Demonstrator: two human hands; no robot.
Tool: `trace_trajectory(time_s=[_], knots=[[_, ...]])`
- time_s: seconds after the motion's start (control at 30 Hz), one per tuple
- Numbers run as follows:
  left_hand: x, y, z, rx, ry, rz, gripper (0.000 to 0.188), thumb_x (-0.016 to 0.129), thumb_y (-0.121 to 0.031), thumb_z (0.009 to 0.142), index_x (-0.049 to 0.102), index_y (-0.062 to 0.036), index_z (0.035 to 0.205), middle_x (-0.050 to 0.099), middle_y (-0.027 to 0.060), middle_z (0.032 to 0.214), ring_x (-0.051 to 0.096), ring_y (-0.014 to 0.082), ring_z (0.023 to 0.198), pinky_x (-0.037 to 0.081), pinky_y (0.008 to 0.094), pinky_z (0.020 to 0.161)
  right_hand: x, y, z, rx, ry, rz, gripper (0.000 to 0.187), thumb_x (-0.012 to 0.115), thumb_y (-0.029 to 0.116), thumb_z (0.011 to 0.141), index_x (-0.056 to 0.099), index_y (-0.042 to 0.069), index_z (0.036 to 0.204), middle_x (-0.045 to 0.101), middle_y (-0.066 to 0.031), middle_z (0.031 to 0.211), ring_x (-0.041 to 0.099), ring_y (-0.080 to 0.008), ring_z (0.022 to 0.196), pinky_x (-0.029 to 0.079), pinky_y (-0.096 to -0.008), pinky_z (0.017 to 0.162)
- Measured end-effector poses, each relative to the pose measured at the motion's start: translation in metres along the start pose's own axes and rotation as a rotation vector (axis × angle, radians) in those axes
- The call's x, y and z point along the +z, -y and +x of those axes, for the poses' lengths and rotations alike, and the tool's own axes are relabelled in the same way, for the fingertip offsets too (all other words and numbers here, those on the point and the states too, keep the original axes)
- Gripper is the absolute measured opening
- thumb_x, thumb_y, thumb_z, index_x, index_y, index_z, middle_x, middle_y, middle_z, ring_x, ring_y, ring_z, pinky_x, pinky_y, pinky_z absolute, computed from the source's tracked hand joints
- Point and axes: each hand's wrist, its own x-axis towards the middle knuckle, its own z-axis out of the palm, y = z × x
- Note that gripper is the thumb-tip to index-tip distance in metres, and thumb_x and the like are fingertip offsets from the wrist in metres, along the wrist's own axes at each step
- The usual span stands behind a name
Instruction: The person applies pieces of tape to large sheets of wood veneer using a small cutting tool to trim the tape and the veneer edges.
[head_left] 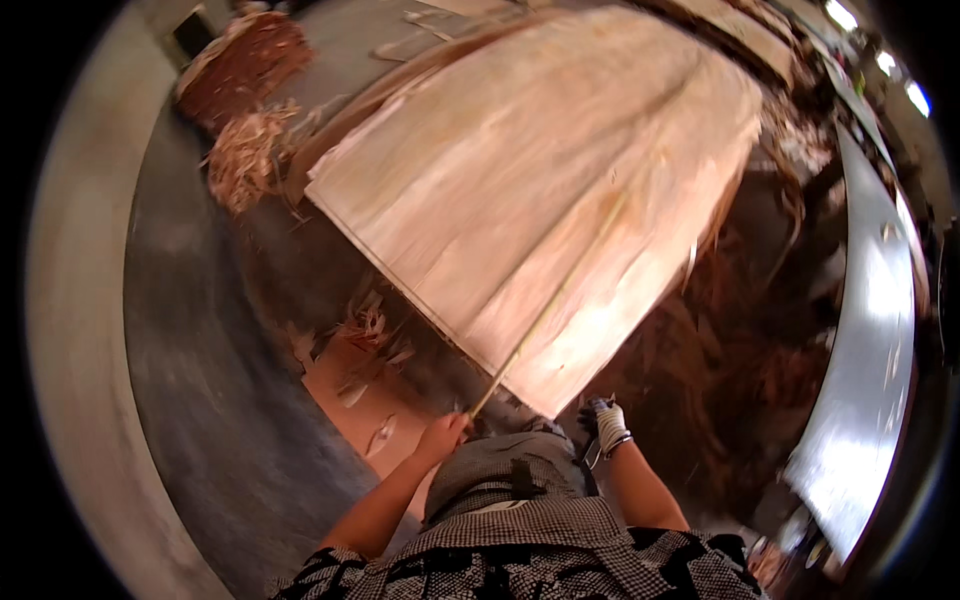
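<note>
My bare left hand [442,436] is closed around the near end of a long thin stick [550,302]. The stick slants away from me over a large stack of pale wood veneer sheets [450,210], its far end reaching past the middle of the top sheet. Close to the stack's near corner is my right hand [606,424], in a white glove with dark fingers. Its fingers look curled, and a dark shape shows at them, too small and blurred to name. A thin shiny edge shows just below that hand.
Torn veneer scraps [250,155] are heaped at the far left. A loose reddish sheet [345,390] lies on the floor [200,330] at my left. More strips [690,330] litter the dark area right of the stack. A long shiny metal surface [865,330] curves along the right.
</note>
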Motion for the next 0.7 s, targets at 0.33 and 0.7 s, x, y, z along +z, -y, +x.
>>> trace_trajectory(time_s=[0.33,0.7], knots=[[-0.061,-0.015,0.074,-0.202,0.032,0.026,0.031,0.04,-0.028,0.093,0.058,-0.0027,0.097,0.052,0.0028,0.062,0.049,0.0086,0.05,0.042,0.0219,0.047,0.003,-0.107,0.08,0.186,-0.395,-0.141,0.033,0.049,0.001,0.081,0.049,0.011,0.112,0.058,-0.0124,0.081,0.06,-0.026,0.056,0.047,-0.0356,0.043],[-0.045,0.0,0.133,-0.219,0.146,0.091,0.027,0.042,-0.023,0.093,0.055,-0.0002,0.101,0.054,0.0041,0.068,0.054,0.0113,0.059,0.046,0.0239,0.056,0.017,-0.166,0.172,0.116,-0.311,-0.077,0.021,0.052,0.011,0.085,0.052,0.01,0.107,0.059,-0.0078,0.082,0.058,-0.0183,0.065,0.046,-0.0317,0.047]])
